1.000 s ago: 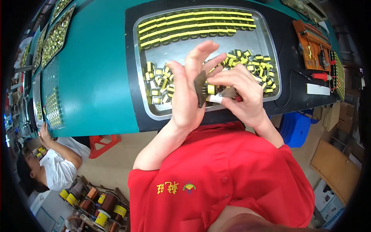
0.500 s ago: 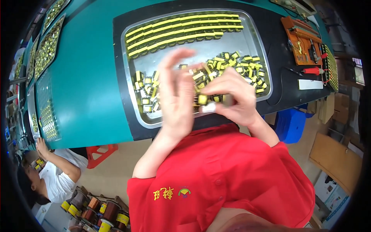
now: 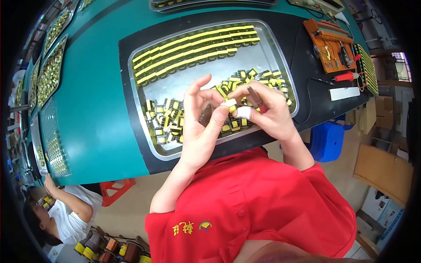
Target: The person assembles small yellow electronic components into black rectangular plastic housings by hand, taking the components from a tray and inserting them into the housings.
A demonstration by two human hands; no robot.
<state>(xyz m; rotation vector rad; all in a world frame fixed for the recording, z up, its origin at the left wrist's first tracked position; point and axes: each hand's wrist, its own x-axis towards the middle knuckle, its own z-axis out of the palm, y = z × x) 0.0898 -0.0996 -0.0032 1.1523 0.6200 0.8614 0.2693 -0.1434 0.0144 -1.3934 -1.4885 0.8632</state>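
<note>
My left hand and my right hand meet over the front of a metal tray. Pinched between their fingertips is a small transformer with yellow tape and a pale face. A slim brown-and-red stick-like tool is tucked in the right hand, its kind unclear. White tape wraps the right thumb. Something dark brown shows within the left palm. Loose transformers lie jumbled under and around both hands, partly hidden by them. Neat rows of transformers line the tray's far side.
A black mat lies beneath the tray on a green table. At the right are an orange tool holder, a red-handled probe and a white strip. A blue stool stands below. A co-worker sits at the left.
The hands, blurred before, are now steadier and closer together, fingertips meeting at the transformer. The brown-and-red tool now shows clearly in the right hand. The view has shifted, revealing another tray's edge at the top.
</note>
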